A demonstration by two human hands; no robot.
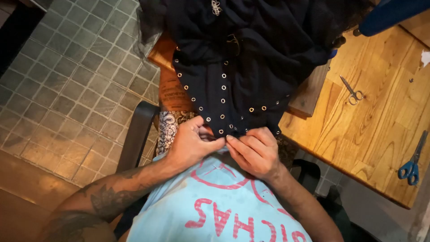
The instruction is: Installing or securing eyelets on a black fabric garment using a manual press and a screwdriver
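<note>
Both hands, left hand [192,143] and right hand [253,152], pinching dark eyeleted garment [237,76] hem (metal rings), scissors [352,92] at 2 o'clock on bench [376,130]

Dark navy fabric garment w/ rows of small metal eyelets [233,76] — draped in loose folds over the edge of the wooden table, hanging toward the person's lap. Lower hem bunched & pinched at the bottom, eyelet rows running diagonally — sheer dark mesh along upper left.
</note>
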